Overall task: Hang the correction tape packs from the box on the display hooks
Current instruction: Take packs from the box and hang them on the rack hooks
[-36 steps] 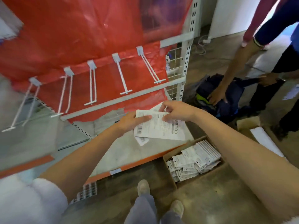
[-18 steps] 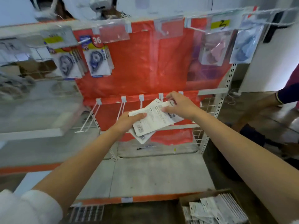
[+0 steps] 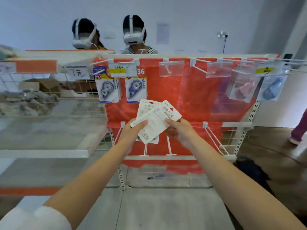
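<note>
While fanned below hung stock, 2 packs (image 3: 156, 121), both hands' fingers (image 3: 141, 123) pinching their edges.

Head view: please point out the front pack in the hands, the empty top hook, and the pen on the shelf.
Front pack (image 3: 156, 122), head view, middle of its printed back.
Empty top hook (image 3: 167, 69), head view, along its wire.
Pen (image 3: 155, 177), head view, middle of its barrel.

white printed packs (image 3: 156, 121), red backing sheet (image 3: 196, 97), white hooks (image 3: 213, 138), yellow label (image 3: 265, 70)
</note>
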Action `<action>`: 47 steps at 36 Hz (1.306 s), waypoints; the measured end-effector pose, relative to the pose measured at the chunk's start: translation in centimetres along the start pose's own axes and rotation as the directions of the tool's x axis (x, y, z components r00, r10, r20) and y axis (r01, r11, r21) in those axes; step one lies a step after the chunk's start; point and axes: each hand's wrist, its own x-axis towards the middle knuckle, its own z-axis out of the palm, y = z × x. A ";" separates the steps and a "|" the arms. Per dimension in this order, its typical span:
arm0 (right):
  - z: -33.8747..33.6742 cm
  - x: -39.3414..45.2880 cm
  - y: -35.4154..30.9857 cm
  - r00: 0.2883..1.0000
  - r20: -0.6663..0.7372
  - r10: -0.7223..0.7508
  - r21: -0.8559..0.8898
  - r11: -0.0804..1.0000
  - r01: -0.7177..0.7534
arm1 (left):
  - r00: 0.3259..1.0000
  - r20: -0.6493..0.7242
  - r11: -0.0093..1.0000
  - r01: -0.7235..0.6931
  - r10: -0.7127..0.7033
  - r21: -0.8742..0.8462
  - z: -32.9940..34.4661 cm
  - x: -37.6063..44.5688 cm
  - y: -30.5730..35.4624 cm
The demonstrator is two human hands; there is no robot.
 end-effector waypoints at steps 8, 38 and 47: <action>3.5 0.9 -0.1 0.996 0.083 -0.025 -0.126 0.991 0.036 | 0.993 0.119 0.995 -0.029 0.018 0.094 -2.8 1.2 0.7; 5.8 0.1 -0.1 0.997 0.016 -0.081 -0.232 0.969 0.082 | 0.995 0.047 0.985 -0.098 0.092 0.143 -8.7 1.4 0.9; 4.3 -0.3 -0.3 0.994 0.035 -0.104 -0.230 0.967 0.109 | 0.998 0.037 0.988 -0.047 0.042 0.149 -7.5 1.0 0.8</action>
